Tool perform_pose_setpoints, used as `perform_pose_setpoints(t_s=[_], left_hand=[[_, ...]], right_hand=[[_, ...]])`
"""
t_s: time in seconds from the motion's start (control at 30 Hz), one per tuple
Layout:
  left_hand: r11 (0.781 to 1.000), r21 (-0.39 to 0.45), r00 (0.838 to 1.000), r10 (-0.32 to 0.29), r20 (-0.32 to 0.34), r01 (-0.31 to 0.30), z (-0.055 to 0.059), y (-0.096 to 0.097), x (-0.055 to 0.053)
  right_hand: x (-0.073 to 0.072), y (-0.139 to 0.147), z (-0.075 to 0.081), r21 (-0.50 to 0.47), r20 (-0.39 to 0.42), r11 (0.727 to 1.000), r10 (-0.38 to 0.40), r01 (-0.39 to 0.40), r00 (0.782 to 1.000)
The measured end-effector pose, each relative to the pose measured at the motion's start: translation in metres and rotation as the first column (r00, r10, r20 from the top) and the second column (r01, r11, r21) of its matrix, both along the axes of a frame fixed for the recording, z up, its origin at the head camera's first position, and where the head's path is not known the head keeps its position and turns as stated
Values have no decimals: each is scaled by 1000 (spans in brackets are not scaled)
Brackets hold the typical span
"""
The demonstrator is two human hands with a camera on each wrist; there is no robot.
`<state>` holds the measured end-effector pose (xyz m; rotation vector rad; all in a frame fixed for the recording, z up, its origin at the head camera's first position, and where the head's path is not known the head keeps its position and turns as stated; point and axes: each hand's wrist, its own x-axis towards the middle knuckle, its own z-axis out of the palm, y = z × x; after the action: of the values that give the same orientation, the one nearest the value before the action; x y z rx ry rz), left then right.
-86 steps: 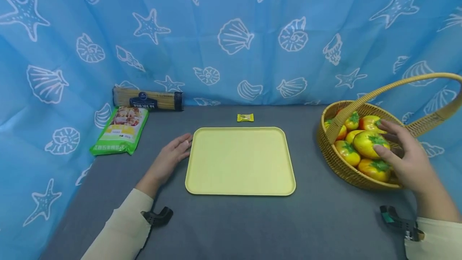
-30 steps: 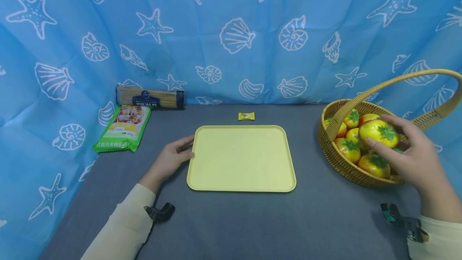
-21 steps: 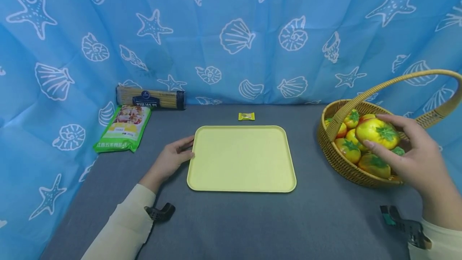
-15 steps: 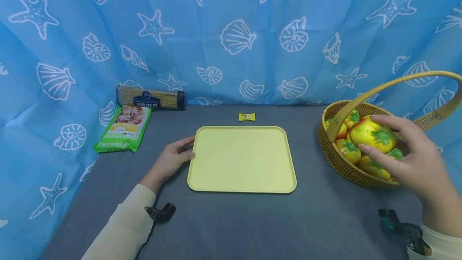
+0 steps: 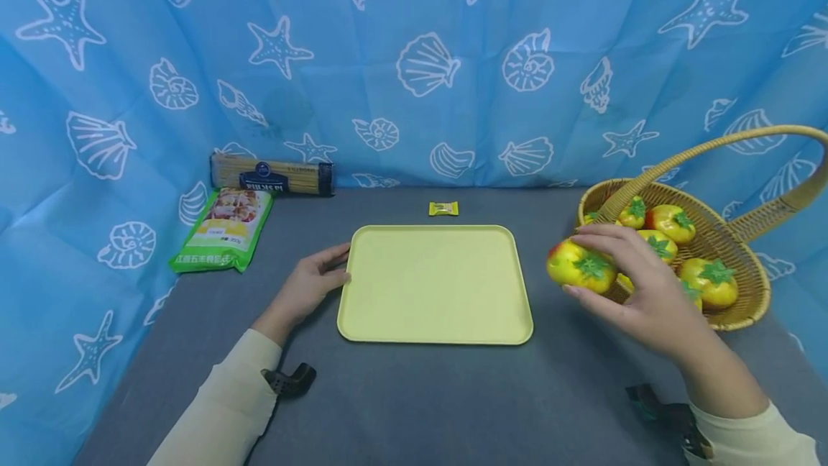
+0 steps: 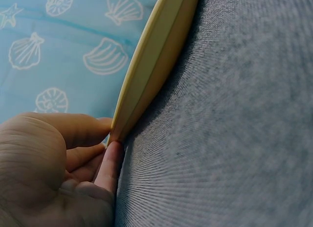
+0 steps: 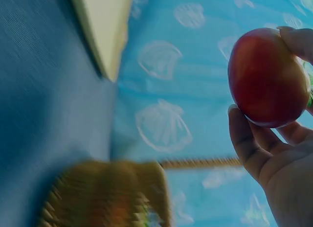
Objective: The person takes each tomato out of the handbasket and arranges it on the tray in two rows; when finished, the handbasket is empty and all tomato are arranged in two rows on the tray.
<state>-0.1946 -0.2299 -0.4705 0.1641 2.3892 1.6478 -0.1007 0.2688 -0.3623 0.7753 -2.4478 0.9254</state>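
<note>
My right hand [image 5: 653,293] holds a yellow-and-red tomato [image 5: 581,267] between thumb and fingers, in the air left of the basket's near side. The right wrist view shows the smooth red underside of this tomato [image 7: 266,78], with fingertips around it. A wicker basket [image 5: 753,300] with a tall arched handle stands at the right and contains several more tomatoes [image 5: 710,282]; the right hand hides part of them. At the left edge of a pale yellow tray [image 5: 435,285], my left hand [image 5: 304,290] pinches the rim [image 6: 117,126] between thumb and fingers. The tray lies flat on the table.
A small yellow wrapped candy [image 5: 443,208] lies behind the tray. At the back left are a pack of spaghetti [image 5: 272,175] and a green-and-white food bag [image 5: 223,229]. A blue curtain [image 5: 414,70] with shell prints hangs behind the grey-covered table [image 5: 414,408].
My right hand has taken hold of a tomato in the basket, lifted it and carried it left past the basket's rim. My left hand now grips the tray's edge after lying beside it.
</note>
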Motion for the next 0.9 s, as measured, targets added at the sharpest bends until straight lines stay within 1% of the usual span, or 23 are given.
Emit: perform_pose_setpoints(t_s=[0.13,0.23,0.33,0.43,0.57,0.8,0.9], left_hand=[[1000,-11,1000,9,2,-9,0,1,0],[1000,-10,1000,6,1,-6,1,2,0],[1000,-6,1000,14,1,-14,1,2,0],[1000,-5,1000,13,0,-13,1,2,-1],[1000,-5,1000,7,3,-7,1,2,-1],[1000,1,1000,12,9,-12,2,3,-1],[1000,3,1000,8,0,-8,2,2,-1]], right_hand=[[-6,-19,-15,11,14,997,77,-77,997],[-9,-34,-29,16,37,991,130,-131,991],[-14,-51,-43,15,58,981,195,-196,979],[-19,-68,-52,5,85,968,249,-250,965],[-24,-90,-55,-7,115,957,288,-289,951],[-38,-126,-48,1,127,946,320,-323,939],[-46,-141,-46,-14,126,940,339,-340,932]])
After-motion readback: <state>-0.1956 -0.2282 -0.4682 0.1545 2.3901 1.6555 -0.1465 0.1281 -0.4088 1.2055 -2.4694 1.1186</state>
